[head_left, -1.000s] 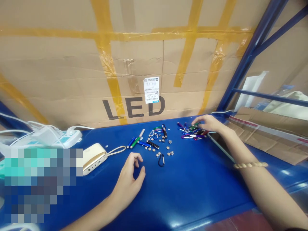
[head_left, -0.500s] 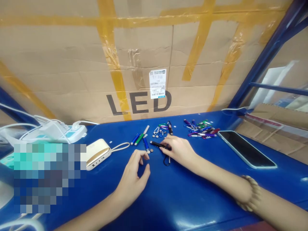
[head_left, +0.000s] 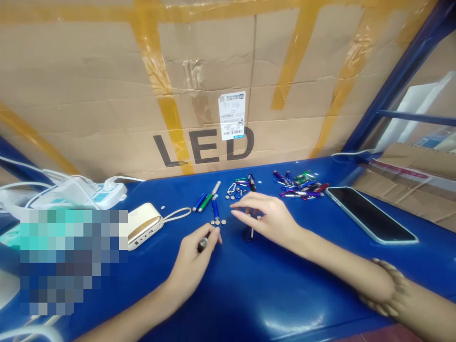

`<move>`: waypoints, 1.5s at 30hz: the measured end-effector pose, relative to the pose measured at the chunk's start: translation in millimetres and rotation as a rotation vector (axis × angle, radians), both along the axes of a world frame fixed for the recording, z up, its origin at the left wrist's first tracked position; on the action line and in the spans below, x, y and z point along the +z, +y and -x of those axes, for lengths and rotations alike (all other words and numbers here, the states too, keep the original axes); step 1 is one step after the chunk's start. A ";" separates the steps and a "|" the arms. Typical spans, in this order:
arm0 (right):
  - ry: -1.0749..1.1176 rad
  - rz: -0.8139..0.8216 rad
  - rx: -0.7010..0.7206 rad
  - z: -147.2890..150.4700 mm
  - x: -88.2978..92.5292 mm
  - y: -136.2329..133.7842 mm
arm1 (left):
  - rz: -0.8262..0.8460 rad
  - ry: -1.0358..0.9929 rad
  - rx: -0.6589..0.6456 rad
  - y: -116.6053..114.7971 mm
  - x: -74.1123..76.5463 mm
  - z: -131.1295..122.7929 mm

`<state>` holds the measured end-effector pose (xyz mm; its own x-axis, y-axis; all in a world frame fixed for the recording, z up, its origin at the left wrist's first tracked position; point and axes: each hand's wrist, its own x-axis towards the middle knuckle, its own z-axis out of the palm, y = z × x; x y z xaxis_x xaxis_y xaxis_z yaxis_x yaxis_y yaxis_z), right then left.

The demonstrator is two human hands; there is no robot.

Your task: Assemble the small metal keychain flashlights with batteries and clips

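Observation:
My left hand (head_left: 194,251) is closed around a small black flashlight tube (head_left: 203,244), its round metal end showing between thumb and fingers. My right hand (head_left: 269,213) hovers to the right, thumb and forefinger apart, with nothing seen between them. Partly hidden beneath it lies a black clip piece (head_left: 248,233). Between the hands a blue tube (head_left: 215,208) lies with several button cells (head_left: 217,222) at its near end. A green tube (head_left: 205,203) and another blue tube (head_left: 198,202) lie side by side just left of it. Behind my right hand are small carabiner clips (head_left: 233,188).
At the right lie a pile of coloured keychain flashlights (head_left: 302,185) and a phone (head_left: 370,214). A cream power bank (head_left: 145,225) and a white power strip (head_left: 110,195) are on the left. A large cardboard box (head_left: 107,104) stands along the back of the blue table (head_left: 278,294).
The black tube has passed from my right hand into my left, which has closed on it. My right hand has opened and lifted slightly. The view has shifted a little.

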<state>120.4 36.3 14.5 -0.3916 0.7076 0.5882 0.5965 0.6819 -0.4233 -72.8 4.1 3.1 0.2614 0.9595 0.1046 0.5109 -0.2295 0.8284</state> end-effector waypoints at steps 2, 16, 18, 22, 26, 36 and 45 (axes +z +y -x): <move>-0.146 -0.014 -0.004 -2.0 -6.6 9.8 | 0.078 -0.066 0.022 0.0 0.8 -0.6; -0.218 0.013 0.111 8.2 -10.7 6.1 | 0.023 0.106 -0.025 -5.5 -1.2 -1.9; -0.027 0.053 0.173 10.7 -5.0 -2.3 | 0.009 0.084 -0.021 -3.9 -3.0 -1.7; 0.200 -0.055 0.321 20.6 1.2 -21.3 | -0.011 0.054 -0.107 -0.8 -8.9 2.1; 0.237 -0.180 0.402 25.6 1.0 -30.7 | 0.023 0.100 -0.123 -0.5 -12.0 5.6; -0.143 -0.301 0.128 13.7 -1.5 -11.7 | -0.102 0.033 -0.013 -6.0 -2.1 2.3; -0.202 -0.186 -0.082 -4.9 -16.4 21.4 | -1.019 1.040 0.126 18.8 -8.1 14.4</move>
<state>125.3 57.7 -1.8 -0.4603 0.6289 0.6266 0.7122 0.6830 -0.1622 -87.2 22.9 -5.0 0.5633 0.6086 0.5588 0.8256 -0.3880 -0.4097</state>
